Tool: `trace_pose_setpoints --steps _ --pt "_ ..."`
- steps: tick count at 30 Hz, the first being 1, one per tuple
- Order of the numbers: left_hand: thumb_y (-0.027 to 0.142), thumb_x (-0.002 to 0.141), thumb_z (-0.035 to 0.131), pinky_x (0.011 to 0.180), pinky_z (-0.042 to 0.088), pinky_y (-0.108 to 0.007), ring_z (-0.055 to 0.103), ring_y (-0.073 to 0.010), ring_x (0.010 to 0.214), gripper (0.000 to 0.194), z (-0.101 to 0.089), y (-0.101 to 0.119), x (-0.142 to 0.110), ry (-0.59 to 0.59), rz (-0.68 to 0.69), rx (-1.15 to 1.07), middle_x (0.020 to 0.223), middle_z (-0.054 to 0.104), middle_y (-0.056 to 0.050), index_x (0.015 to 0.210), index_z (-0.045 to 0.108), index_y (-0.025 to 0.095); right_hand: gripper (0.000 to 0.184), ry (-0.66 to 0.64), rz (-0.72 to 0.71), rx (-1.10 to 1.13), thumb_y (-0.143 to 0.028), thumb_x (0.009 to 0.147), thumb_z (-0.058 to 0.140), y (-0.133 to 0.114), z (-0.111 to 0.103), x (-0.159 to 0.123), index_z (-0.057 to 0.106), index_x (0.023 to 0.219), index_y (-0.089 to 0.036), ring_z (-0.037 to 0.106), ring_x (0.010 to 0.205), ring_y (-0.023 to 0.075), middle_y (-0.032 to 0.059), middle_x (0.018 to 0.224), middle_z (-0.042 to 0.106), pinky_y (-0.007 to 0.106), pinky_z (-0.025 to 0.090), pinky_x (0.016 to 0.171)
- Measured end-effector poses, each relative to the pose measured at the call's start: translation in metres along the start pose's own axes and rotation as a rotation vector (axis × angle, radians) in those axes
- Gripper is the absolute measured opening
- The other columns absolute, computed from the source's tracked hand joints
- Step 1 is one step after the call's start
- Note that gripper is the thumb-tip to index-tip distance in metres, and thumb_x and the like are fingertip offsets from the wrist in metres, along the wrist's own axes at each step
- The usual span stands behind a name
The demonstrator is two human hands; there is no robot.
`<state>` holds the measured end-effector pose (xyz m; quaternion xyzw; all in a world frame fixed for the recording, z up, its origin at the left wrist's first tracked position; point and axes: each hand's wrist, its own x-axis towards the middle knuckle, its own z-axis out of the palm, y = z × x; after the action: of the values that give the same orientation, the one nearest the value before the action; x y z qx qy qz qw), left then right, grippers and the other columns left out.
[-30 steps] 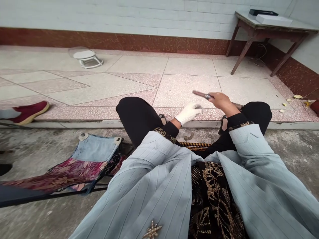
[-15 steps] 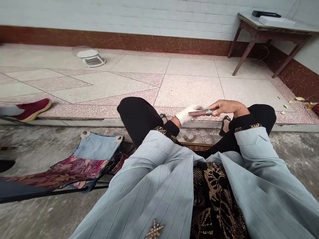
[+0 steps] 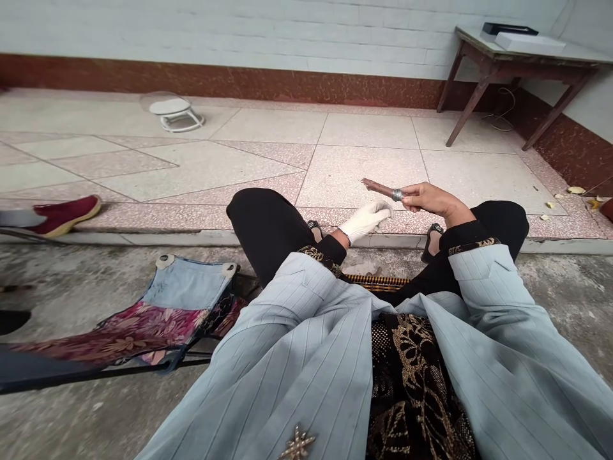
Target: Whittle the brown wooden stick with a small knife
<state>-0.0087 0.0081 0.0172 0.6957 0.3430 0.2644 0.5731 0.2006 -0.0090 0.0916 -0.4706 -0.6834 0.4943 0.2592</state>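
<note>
Holding is the step in hand, as it seems: the right hand (image 3: 438, 200), which wears no glove, pinches one end of a brown stick (image 3: 378, 187) between thumb and fingers, narrow and firm. A silvery wire (image 3: 397, 195) is wound around the stick, just beside these fingertips. The free end of the stick points leftward and lies beyond the left hand (image 3: 364, 222), in the air over the floor. The left hand wears a white glove, and its fingers are curled, rather narrow; whether they close on something small, one cannot tell. Between the glove and the stick a little gap is seen. In judgement, a next move of the stick calls for a steady pinch near the wire, and for the gloved fingers to open enough if they should receive it.

Beyond both hands extends a tiled floor (image 3: 364, 163), pale and pinkish, up to a white wall (image 3: 287, 32) with a red-brown band (image 3: 268, 83). Far to the right of the hands stands a table (image 3: 522, 64), bearing a black box (image 3: 510, 29) and a white box (image 3: 529, 43). To their left are a small white stool (image 3: 170, 107), another person's red shoe (image 3: 69, 214) and, nearer, a cloth chair (image 3: 179, 284) on rough concrete (image 3: 96, 409).
</note>
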Motion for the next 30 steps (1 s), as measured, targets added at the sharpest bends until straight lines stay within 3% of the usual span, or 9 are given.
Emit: trace_pose_setpoints --steps 8,12,14,17,20,23,26,28,30 --pt "0.028 0.085 0.051 0.048 0.043 -0.019 0.048 -0.0075 0.051 0.013 0.005 -0.015 0.008 0.076 -0.033 -0.016 0.061 0.048 0.004 0.087 0.057 0.017 0.026 0.207 0.064 -0.088 -0.018 0.083 0.063 0.020 0.003 0.022 0.072 0.107 -0.016 0.044 0.053 0.0112 -0.0011 0.059 0.053 0.026 0.035 0.053" --pt "0.029 0.087 0.048 0.049 0.045 -0.019 0.048 -0.0071 0.051 0.017 0.007 -0.016 0.008 -0.021 -0.002 -0.022 0.063 0.049 0.003 0.089 0.058 0.016 0.035 0.418 0.121 -0.465 -0.026 0.086 0.060 0.027 -0.005 0.024 0.071 0.118 -0.018 0.054 0.066 0.0164 0.0059 0.077 0.065 0.030 0.037 0.060" --pt "0.028 0.087 0.047 0.050 0.045 -0.019 0.047 -0.0071 0.051 0.017 0.007 -0.014 0.006 -0.096 -0.018 0.008 0.062 0.049 0.004 0.090 0.059 0.017 0.034 0.428 0.179 -0.705 -0.030 0.086 0.059 0.028 -0.008 0.024 0.072 0.116 -0.019 0.058 0.076 0.0209 0.0102 0.090 0.069 0.032 0.037 0.063" --pt "0.028 0.084 0.049 0.052 0.043 -0.020 0.047 -0.0078 0.052 0.016 0.002 -0.011 0.004 -0.165 -0.010 0.126 0.062 0.049 0.004 0.088 0.059 0.017 0.028 0.296 0.305 -0.912 -0.031 0.085 0.061 0.029 -0.006 0.022 0.076 0.105 -0.017 0.060 0.080 0.0243 0.0150 0.096 0.070 0.034 0.038 0.064" --pt "0.029 0.081 0.052 0.052 0.038 -0.021 0.046 -0.0087 0.054 0.016 -0.007 -0.006 0.005 -0.148 0.047 0.263 0.061 0.049 0.004 0.083 0.062 0.016 0.012 0.012 0.381 -0.927 -0.025 0.079 0.068 0.029 0.000 0.018 0.077 0.082 -0.017 0.057 0.068 0.0209 0.0119 0.076 0.068 0.033 0.038 0.061" --pt "0.027 0.076 0.057 0.058 0.037 -0.022 0.050 -0.0101 0.062 0.016 -0.015 -0.001 0.008 -0.151 0.119 0.340 0.068 0.057 0.002 0.081 0.065 0.014 0.007 -0.381 0.378 -0.663 -0.024 0.072 0.075 0.024 0.004 0.010 0.076 0.075 -0.018 0.050 0.054 0.0145 0.0027 0.058 0.060 0.030 0.037 0.058" --pt "0.026 0.075 0.057 0.055 0.035 -0.022 0.047 -0.0091 0.058 0.017 -0.019 0.002 0.008 -0.140 0.088 0.277 0.068 0.056 0.001 0.083 0.065 0.013 0.024 -0.649 0.235 -0.312 -0.036 0.072 0.077 0.013 0.000 0.000 0.076 0.085 -0.016 0.047 0.055 0.0110 -0.0008 0.061 0.059 0.027 0.038 0.059" --pt "0.026 0.077 0.058 0.053 0.033 -0.022 0.044 -0.0077 0.055 0.017 -0.018 0.004 0.007 -0.118 0.065 0.161 0.068 0.055 0.002 0.085 0.064 0.012 0.030 -0.627 0.067 -0.169 -0.040 0.075 0.075 0.005 -0.005 -0.006 0.075 0.091 -0.015 0.048 0.060 0.0102 -0.0016 0.066 0.060 0.026 0.038 0.061" --pt "0.028 0.080 0.058 0.052 0.033 -0.021 0.042 -0.0066 0.054 0.018 -0.016 0.003 0.006 -0.053 0.084 0.039 0.070 0.054 0.001 0.088 0.063 0.013 0.027 -0.437 -0.050 -0.081 -0.038 0.077 0.074 0.000 -0.010 -0.010 0.074 0.091 -0.015 0.046 0.061 0.0095 -0.0024 0.067 0.058 0.025 0.036 0.061"
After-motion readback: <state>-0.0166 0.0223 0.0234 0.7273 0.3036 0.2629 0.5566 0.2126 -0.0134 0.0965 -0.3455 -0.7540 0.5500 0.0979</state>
